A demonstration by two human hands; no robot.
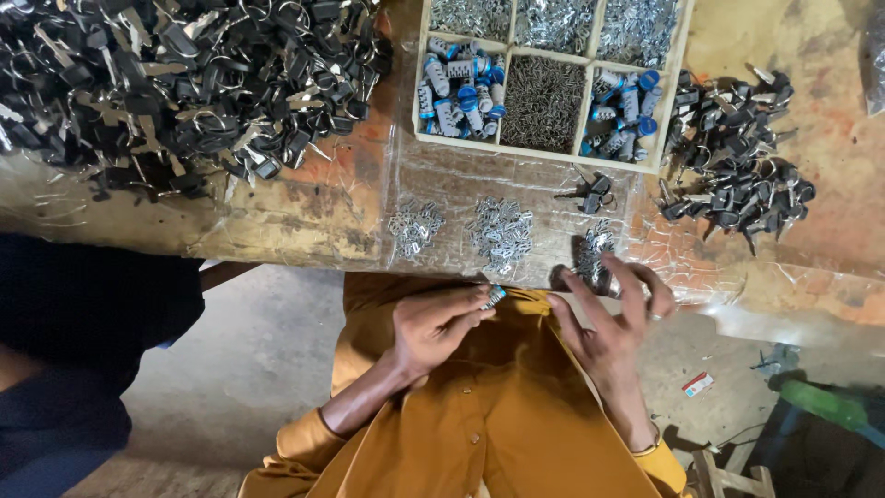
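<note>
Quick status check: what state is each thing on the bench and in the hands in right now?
Left hand: closed on a small lock cylinder, blue-tipped.
Right hand: fingers spread, touching a small pile of metal parts.
Divided tray: compartments filled with cylinders, pins and metal pieces.
Big key heap: loose, tangled.
Small key heap: loose.

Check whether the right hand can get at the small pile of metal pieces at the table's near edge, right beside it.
Probably yes. The right hand hovers open-fingered at the table edge, its fingertips already over the small pile of metal pieces. Nothing lies between them; the left hand is off to the side, holding a small lock cylinder.
</note>
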